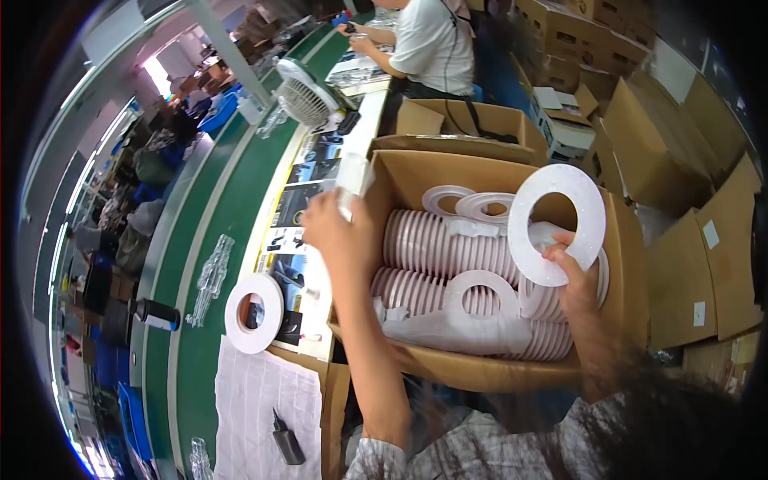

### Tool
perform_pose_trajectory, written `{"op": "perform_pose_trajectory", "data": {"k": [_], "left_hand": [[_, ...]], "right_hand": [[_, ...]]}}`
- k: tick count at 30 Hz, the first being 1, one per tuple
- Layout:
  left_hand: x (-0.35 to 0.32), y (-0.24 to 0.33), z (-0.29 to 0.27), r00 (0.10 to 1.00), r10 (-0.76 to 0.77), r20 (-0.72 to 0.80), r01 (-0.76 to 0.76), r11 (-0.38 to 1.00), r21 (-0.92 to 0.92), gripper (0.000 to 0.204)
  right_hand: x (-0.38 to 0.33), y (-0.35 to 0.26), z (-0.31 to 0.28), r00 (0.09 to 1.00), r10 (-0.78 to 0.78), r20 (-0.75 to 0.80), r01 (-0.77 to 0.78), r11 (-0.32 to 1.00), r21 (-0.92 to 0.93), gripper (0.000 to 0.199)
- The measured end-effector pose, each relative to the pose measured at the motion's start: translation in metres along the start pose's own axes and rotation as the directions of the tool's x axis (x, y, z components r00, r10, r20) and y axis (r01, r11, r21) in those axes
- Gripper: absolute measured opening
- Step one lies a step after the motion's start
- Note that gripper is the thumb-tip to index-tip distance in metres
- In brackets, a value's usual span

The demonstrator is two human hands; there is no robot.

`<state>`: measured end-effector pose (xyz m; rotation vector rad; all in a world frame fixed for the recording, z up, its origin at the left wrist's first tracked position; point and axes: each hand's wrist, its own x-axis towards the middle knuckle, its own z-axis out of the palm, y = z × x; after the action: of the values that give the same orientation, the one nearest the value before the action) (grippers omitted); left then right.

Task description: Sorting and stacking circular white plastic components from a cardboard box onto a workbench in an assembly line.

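Observation:
My right hand (574, 276) grips a flat white ring (524, 228) by its lower right edge, thumb on its face, raised over the right side of an open cardboard box (480, 372). Rows of similar rings (432, 240) stand on edge inside, and a few lie flat on top. Thin white wrapping (456, 332) covers part of the front row. Left of the box, over the bench, my left hand (340, 228) is blurred, its fingers bent around the lower end of a whitish piece (354, 174). What that piece is stays unclear.
Another ring (254, 314) lies on the bench's left edge, near a white cloth (268, 400) bearing a small black dropper bottle (286, 440). A green conveyor (212, 240) runs along the left, with a dark bottle (156, 314). A fan (304, 92) and a co-worker (436, 48) are ahead; cartons (664, 120) stand right.

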<state>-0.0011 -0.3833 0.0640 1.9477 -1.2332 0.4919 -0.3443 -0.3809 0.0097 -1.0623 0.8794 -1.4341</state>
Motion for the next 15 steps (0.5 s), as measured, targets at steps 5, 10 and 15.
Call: {"op": "perform_pose_trajectory", "data": {"k": [5,10,15], "left_hand": [[0.030,-0.076,-0.013,0.952,-0.152,0.266,0.156,0.988,0.007,0.041],[0.019,-0.104,0.024,0.688,-0.074,0.722,0.189,0.979,-0.079,0.049],[0.003,-0.054,0.020,0.948,0.020,0.318,-0.119,0.948,0.295,0.033]], "right_hand": [[-0.001,-0.004,0.004,0.999,0.013,0.043,-0.013,1.000,-0.006,0.031],[0.000,-0.006,0.005,0.999,0.029,0.025,-0.029,1.000,0.008,0.031],[0.007,-0.003,0.002,0.998,0.058,0.023,-0.057,0.998,-0.032,0.034]]}}
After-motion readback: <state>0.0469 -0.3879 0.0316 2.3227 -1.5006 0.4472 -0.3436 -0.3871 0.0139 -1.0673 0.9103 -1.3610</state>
